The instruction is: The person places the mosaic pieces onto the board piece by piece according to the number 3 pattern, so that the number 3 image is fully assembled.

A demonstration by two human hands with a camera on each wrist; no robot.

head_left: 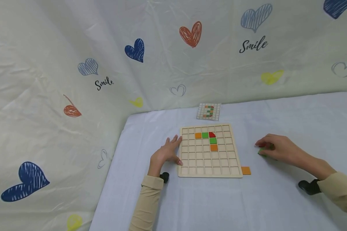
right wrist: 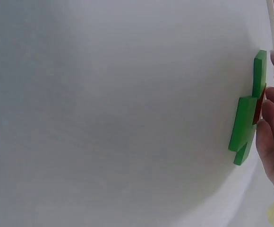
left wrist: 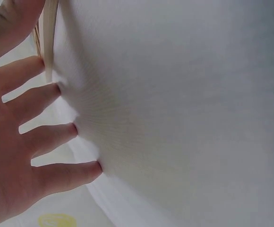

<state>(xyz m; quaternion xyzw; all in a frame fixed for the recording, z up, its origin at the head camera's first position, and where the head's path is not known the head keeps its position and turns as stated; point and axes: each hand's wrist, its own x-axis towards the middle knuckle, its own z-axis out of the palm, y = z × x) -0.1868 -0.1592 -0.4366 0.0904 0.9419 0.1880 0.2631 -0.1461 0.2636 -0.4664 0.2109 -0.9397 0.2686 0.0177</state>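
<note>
The splayed left grip (left wrist: 7, 146) touches a board (left wrist: 48, 33).

From above, the right hand (head_left: 283, 149) hides most of the green tiles (right wrist: 242, 123) and the red piece (right wrist: 258, 109) among them; its shape I can't read, nor whether anything is gripped. The printed card (head_left: 209, 111) looks too small to read exactly. The right sleeve (head_left: 339, 192) runs off the head view's edge; the left wrist view crops the board (left wrist: 48, 38).

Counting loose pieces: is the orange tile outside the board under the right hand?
No, the orange tile lies beside the board, well apart from the right hand.
</note>
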